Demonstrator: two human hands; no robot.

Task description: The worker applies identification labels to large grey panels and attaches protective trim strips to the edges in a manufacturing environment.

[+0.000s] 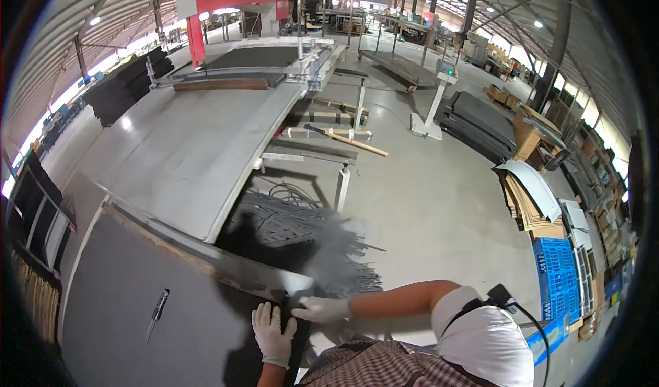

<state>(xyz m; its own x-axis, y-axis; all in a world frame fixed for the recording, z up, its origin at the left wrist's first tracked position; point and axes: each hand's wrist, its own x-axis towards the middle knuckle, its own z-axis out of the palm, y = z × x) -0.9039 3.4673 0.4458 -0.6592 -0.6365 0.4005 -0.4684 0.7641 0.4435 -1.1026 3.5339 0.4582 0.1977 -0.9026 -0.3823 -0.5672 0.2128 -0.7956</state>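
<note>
The sheet (pixel 117 284) lies nearside of the table (pixel 192 133); left hand (pixel 273 335) spreads open upon it; right hand (pixel 322 309) curls at its edge, grip indeterminable. Work appears under way; the remainder is unclear.

Left hand (pixel 273 337), gloved, fingers spread on the dark sheet (pixel 117 270), and the gloved right hand (pixel 324 309) right there beside its edge! Out left, a slim screwdriver-like tool (pixel 158 311) lies on that surface.
</note>
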